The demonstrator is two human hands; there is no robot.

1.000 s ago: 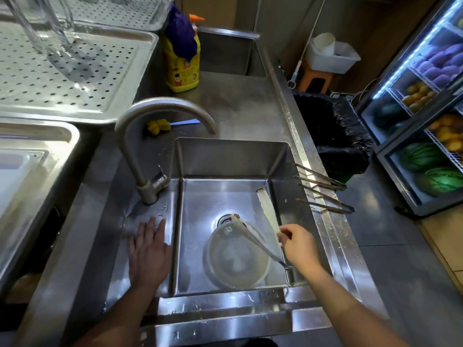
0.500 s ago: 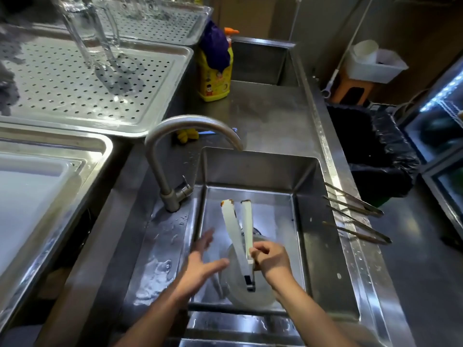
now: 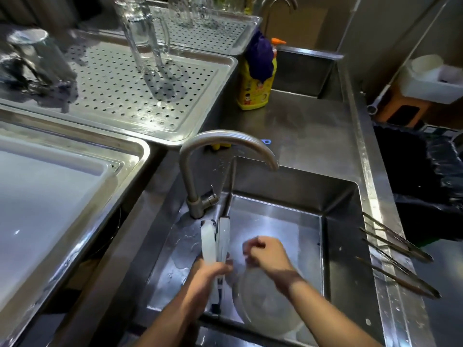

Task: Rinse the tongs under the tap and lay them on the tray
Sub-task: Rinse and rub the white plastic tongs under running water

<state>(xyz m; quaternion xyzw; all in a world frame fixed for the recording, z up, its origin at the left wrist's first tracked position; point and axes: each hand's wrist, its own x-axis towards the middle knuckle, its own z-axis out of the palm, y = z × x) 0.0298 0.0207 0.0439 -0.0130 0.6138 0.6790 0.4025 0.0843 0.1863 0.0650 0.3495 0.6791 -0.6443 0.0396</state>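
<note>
A: In the head view, where are the white tongs (image 3: 209,242) sitting?

B: They are standing over the left part of the sink (image 3: 340,221). Their long axis is running from 6 to 12 o'clock, with the hinge end low and the two tips up by the base of the tap (image 3: 225,139).

A: Which hand is carrying them?

B: The left hand (image 3: 208,271) is wrapping its fingers round the lower shafts, so the blades are rising at 12 o'clock from those fingers. The right hand (image 3: 268,254) is hovering just beside, at 3 o'clock from the tongs. Its fingers are curling inward and no object is showing in them.

A: What is the coming move turning on?

B: Probably on the spout mouth, which is hanging at about 1 o'clock from the tips and apart from them. Whether water is running cannot be told. The perforated tray (image 3: 112,96) is lying at 11 o'clock, on the side of the hand that is gripping.

A: Is any writing showing?

B: The yellow detergent bottle (image 3: 255,91), at 12 o'clock beyond the tap, is showing cartoon faces on its label, but the lettering is too small to read. A purple cloth (image 3: 259,58) is draping over its top.
</note>
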